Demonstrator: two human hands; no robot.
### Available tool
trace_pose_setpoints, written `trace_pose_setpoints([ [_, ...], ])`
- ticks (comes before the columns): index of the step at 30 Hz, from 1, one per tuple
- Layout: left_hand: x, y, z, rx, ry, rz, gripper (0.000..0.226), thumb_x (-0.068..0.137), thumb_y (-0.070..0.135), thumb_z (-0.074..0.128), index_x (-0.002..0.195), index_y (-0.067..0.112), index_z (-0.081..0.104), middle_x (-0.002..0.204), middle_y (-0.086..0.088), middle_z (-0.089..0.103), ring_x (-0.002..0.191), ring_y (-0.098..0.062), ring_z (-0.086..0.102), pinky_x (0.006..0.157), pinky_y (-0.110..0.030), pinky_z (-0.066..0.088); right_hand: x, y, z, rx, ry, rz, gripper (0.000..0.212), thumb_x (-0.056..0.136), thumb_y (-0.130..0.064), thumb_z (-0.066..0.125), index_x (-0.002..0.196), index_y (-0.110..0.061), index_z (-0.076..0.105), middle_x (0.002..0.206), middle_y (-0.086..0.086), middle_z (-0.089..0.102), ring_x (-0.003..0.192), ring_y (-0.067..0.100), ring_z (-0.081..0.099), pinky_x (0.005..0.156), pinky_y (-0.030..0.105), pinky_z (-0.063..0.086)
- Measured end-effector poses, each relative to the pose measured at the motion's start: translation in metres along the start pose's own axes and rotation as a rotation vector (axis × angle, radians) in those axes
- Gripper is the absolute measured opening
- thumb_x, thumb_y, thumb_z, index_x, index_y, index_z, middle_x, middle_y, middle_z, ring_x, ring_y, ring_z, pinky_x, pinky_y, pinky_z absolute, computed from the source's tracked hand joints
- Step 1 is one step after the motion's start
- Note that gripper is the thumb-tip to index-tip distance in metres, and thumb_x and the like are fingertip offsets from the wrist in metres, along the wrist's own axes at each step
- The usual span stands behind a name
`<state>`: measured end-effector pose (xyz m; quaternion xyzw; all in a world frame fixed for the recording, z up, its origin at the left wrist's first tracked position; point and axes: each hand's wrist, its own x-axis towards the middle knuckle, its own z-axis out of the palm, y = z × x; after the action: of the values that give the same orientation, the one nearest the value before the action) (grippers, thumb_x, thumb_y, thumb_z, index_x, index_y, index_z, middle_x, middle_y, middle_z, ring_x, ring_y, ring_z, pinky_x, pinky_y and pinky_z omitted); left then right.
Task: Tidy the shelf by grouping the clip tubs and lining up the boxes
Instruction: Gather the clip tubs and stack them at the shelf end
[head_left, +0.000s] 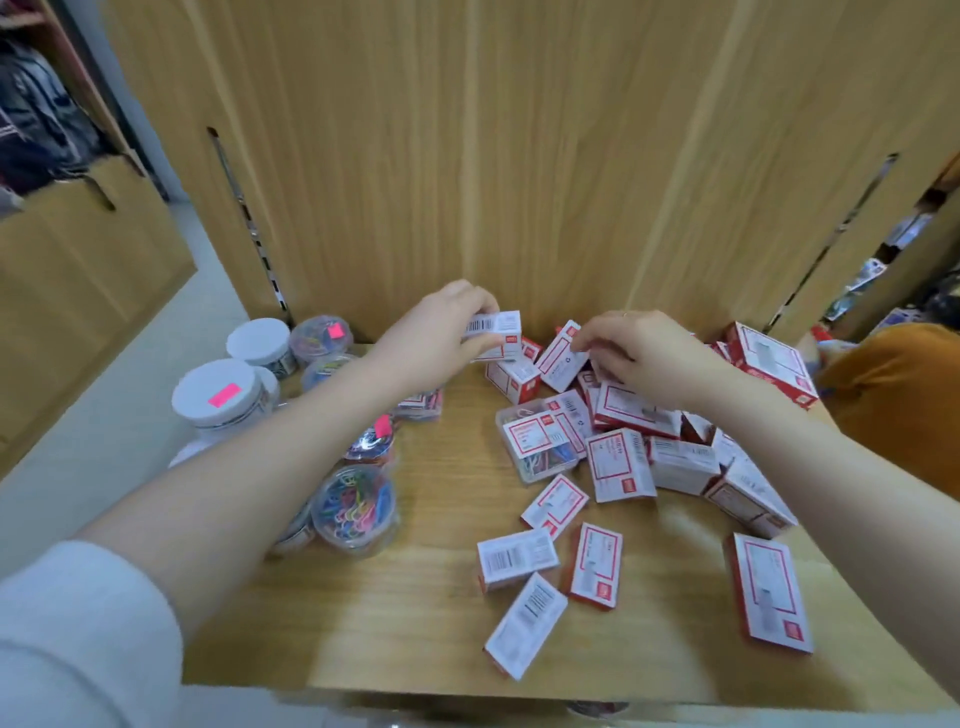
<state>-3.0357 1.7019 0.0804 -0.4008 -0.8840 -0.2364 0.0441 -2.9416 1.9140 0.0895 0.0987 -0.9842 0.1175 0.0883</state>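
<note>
While gripping one small box (496, 332) at 12 o'clock, left hand (447, 325); right hand (636, 351) pinching a second box (562, 356) at 1 o'clock on the shelf (415, 623). Roughly eighteen more boxes (618, 465) strewn from 1 to 5 o'clock. Eight or so clip tubs (356, 506) clustered at 9 to 10 o'clock

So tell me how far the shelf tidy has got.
Done: the round clear clip tubs already cluster on the left of the wooden shelf. In hand: the left hand grips a small white barcoded box; the right hand pinches a red-and-white box. Left: the scattered red-and-white boxes lie unaligned.
</note>
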Motion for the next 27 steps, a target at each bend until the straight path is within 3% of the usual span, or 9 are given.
trace_pose_setpoints([
  [7,0.0,0.011,-0.012,-0.068,0.357,-0.092,0.02,0.086,0.019,0.062,0.102,0.007,0.058,0.097,0.003,0.048,0.089,-0.009,0.045,0.074,-0.014,0.028,0.022,0.003,0.006,-0.006,-0.065,-0.049,0.03,0.09,-0.006,0.046,0.117,-0.01,0.059,0.113,0.01,0.064,0.108,0.03,0.053,0.091,0.038,0.041],
  [10,-0.013,0.015,-0.015,-0.063,0.367,-0.063,0.019,0.085,0.018,0.063,0.1,0.007,0.059,0.096,0.003,0.049,0.088,-0.01,0.046,0.074,-0.015,0.031,0.044,-0.004,0.023,-0.113,-0.198,0.043,0.033,0.092,-0.02,0.044,0.124,-0.013,0.053,0.112,0.015,0.06,0.115,0.031,0.044,0.094,0.041,0.038],
  [14,-0.039,0.014,-0.013,-0.014,0.323,-0.026,0.024,0.085,0.026,0.059,0.101,0.009,0.059,0.094,0.005,0.049,0.085,-0.007,0.046,0.073,-0.02,0.036,0.059,-0.016,0.04,-0.306,-0.182,0.108,0.027,0.093,-0.031,0.044,0.1,-0.012,0.062,0.09,0.01,0.059,0.111,0.03,0.037,0.085,0.038,0.029],
  [18,-0.063,0.016,-0.013,-0.021,0.286,0.041,0.027,0.084,0.028,0.057,0.101,0.006,0.058,0.096,0.003,0.051,0.087,-0.005,0.046,0.077,-0.012,0.034,0.054,-0.014,0.045,-0.041,-0.095,0.151,0.021,0.089,-0.032,0.051,0.098,-0.019,0.065,0.091,0.003,0.063,0.109,0.028,0.039,0.088,0.038,0.028],
  [20,-0.071,0.02,-0.008,-0.025,0.293,0.073,0.028,0.083,0.024,0.059,0.102,0.004,0.058,0.099,0.001,0.051,0.091,-0.003,0.045,0.082,-0.006,0.033,0.049,-0.009,0.039,0.131,0.038,0.121,0.019,0.087,-0.026,0.057,0.103,-0.018,0.065,0.099,0.004,0.063,0.104,0.025,0.048,0.088,0.036,0.035],
  [23,-0.075,0.025,0.004,-0.027,0.291,0.101,0.025,0.083,0.02,0.057,0.104,0.007,0.057,0.105,-0.008,0.055,0.1,-0.01,0.047,0.088,-0.016,0.037,0.036,-0.008,0.02,0.38,0.249,0.002,0.013,0.085,-0.012,0.062,0.097,-0.011,0.066,0.093,0.001,0.063,0.083,0.011,0.053,0.075,0.018,0.038],
  [25,-0.074,0.027,0.01,-0.002,0.271,0.12,0.024,0.085,0.023,0.052,0.107,0.014,0.052,0.108,-0.009,0.055,0.104,-0.015,0.047,0.09,-0.025,0.039,0.025,-0.007,0.011,0.476,0.301,-0.025,0.013,0.083,-0.004,0.062,0.093,-0.011,0.066,0.083,-0.008,0.061,0.071,-0.001,0.053,0.067,0.007,0.038],
  [27,-0.075,0.028,0.012,0.034,0.248,0.122,0.024,0.085,0.025,0.05,0.108,0.016,0.051,0.11,-0.007,0.055,0.105,-0.016,0.047,0.091,-0.028,0.039,0.016,-0.005,0.006,0.504,0.308,-0.025,0.015,0.083,-0.001,0.061,0.094,-0.01,0.066,0.077,-0.015,0.058,0.068,-0.005,0.056,0.063,0.006,0.04],
])
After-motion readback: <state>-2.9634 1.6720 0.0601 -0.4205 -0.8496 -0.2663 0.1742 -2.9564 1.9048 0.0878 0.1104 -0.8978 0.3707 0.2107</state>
